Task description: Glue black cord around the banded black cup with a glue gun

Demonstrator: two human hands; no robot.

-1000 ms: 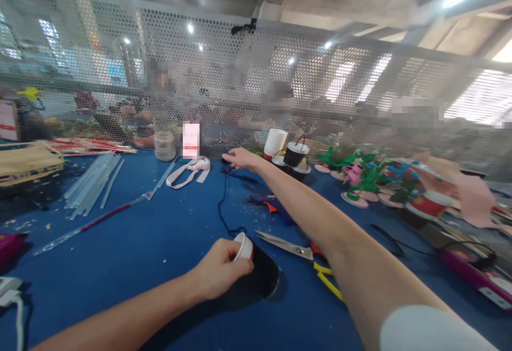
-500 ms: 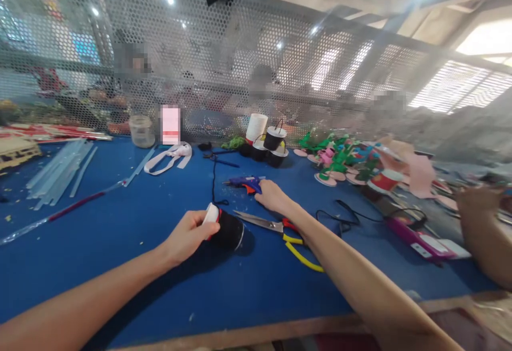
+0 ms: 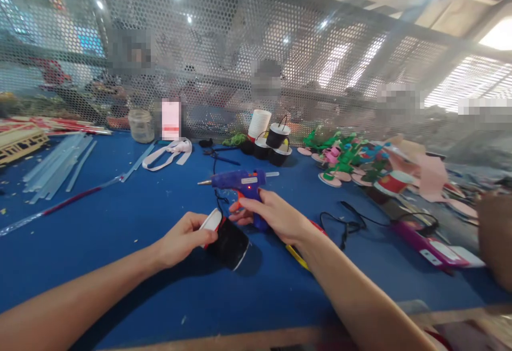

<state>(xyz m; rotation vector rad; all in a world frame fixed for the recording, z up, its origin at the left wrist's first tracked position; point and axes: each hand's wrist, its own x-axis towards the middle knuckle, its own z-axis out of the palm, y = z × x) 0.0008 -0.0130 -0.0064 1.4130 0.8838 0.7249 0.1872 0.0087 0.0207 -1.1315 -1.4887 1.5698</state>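
My left hand (image 3: 184, 236) grips the black cup (image 3: 229, 241) sideways, mid-frame, so it stays put; my right hand (image 3: 276, 215) squeezes the glue gun (image 3: 239, 181), tip pointing left

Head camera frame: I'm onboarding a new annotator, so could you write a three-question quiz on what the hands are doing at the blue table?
1. True or false: the right hand holds a blue glue gun with its nozzle pointing left.
2. What does the left hand hold? A) scissors B) a black cup lying on its side C) a jar
3. Fill in: the black cup rests on the ____ table.

Key:
1. True; the hand grips the handle, and the metal tip points left.
2. B; the fingers sit at its white, red-edged end.
3. Blue.
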